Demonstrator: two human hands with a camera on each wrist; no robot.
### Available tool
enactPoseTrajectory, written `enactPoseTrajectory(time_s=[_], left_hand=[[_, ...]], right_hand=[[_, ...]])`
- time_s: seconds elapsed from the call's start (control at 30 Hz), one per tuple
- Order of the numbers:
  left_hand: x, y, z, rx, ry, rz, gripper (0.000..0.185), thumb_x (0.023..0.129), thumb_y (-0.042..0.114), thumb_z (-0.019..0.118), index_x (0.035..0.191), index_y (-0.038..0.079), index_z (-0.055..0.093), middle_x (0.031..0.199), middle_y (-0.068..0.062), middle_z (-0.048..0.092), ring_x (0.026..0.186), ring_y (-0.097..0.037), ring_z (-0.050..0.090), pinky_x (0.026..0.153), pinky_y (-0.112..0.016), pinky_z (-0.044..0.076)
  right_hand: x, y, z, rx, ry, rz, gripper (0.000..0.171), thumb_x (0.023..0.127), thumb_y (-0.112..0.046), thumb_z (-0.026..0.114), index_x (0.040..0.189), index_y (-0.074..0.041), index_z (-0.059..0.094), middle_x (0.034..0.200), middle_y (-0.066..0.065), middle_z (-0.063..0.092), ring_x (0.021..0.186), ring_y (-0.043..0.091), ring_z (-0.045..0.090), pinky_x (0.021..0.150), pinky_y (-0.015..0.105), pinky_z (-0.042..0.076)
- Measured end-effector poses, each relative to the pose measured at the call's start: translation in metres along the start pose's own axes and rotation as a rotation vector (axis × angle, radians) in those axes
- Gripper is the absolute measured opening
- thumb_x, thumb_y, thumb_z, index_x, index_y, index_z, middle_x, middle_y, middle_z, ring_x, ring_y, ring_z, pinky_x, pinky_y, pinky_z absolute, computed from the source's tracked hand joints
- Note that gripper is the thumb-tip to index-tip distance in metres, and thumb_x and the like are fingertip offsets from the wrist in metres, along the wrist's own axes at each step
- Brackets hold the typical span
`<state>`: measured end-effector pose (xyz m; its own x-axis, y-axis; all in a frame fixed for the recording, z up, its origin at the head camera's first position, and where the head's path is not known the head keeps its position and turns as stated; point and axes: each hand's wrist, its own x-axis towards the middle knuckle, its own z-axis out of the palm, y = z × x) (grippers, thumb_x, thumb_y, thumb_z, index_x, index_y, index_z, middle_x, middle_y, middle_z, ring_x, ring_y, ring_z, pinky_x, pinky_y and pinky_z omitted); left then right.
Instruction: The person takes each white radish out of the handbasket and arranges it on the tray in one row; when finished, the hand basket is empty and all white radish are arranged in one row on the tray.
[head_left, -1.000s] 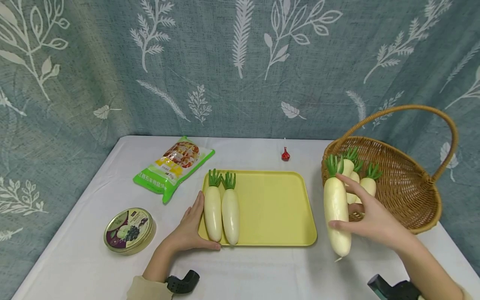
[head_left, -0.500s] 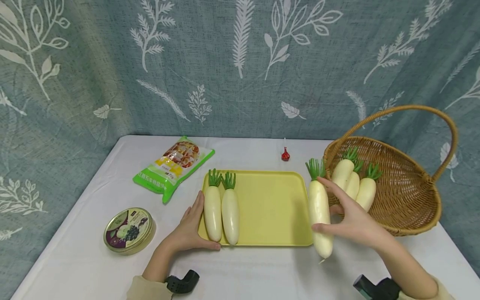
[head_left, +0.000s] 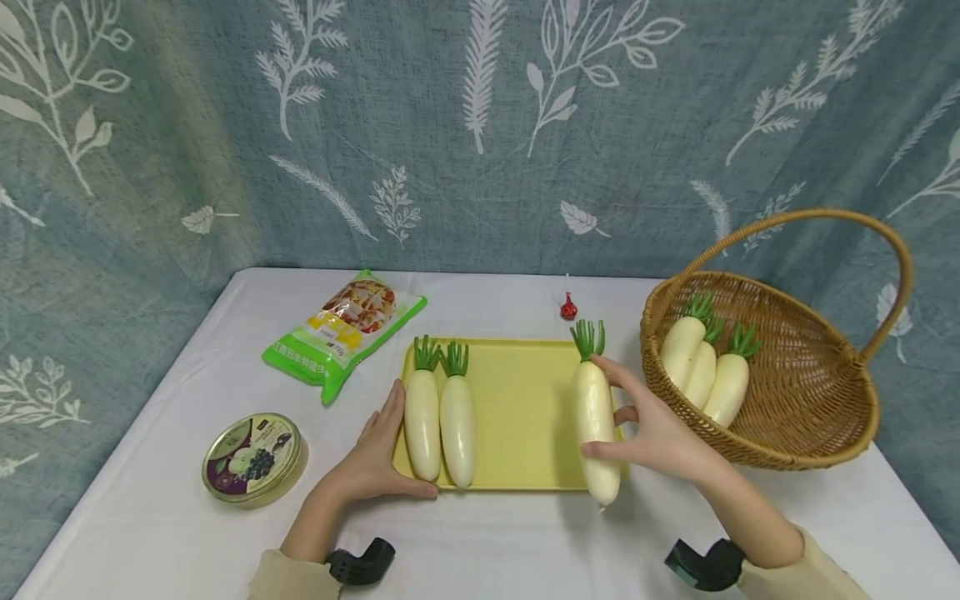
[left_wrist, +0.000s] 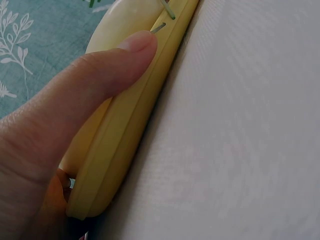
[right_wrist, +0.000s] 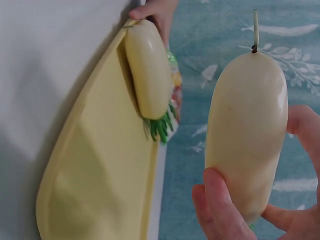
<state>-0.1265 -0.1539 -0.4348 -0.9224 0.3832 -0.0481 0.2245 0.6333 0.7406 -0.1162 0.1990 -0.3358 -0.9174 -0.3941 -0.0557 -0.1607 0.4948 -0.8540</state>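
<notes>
L hand (head_left: 372,461) flat on worktop (head_left: 180,533), fingers straight, thumb pressing near-left rim of yellow tray (head_left: 517,400); 2 radishes (head_left: 441,417) lie side by side at tray's left end. R hand (head_left: 654,432) w/ fingers curled round 3rd radish (head_left: 596,417), held over tray's right edge, leaves pointing away. Farther right: wicker basket (head_left: 810,400) w/ 3 more radishes (head_left: 705,367).

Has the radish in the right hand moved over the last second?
Yes. The held radish went left, from beside the basket to over the yellow tray's right edge, gripped by the right hand.
</notes>
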Motion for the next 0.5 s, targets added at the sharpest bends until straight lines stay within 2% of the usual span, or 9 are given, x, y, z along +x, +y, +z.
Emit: enactPoseTrajectory(time_s=[0.3,0.5], left_hand=[[-0.001,0.0,0.0,0.006,-0.003,0.0,0.141,0.053,0.049,0.084,0.143,-0.002,-0.012,0.15,-0.019,-0.01,0.138,-0.031,-0.004,0.109,-0.05,-0.001],[0.0,-0.002,0.001,0.012,0.003,0.01,0.141,0.053,0.049,0.084,0.143,-0.002,-0.012,0.15,-0.02,-0.01,0.138,-0.033,-0.003,0.109,-0.052,-0.001]], right_hand=[[0.016,0.003,0.018,-0.011,-0.018,0.016,0.098,0.067,-0.02,0.081,0.145,-0.018,0.023,0.134,0.022,0.031,0.08,0.021,0.06,0.063,0.033,0.051],[0.029,0.004,0.03,0.024,-0.041,0.05,0.097,0.068,-0.018,0.081,0.145,-0.02,0.023,0.138,0.022,0.028,0.08,0.022,0.061,0.061,0.033,0.051]])
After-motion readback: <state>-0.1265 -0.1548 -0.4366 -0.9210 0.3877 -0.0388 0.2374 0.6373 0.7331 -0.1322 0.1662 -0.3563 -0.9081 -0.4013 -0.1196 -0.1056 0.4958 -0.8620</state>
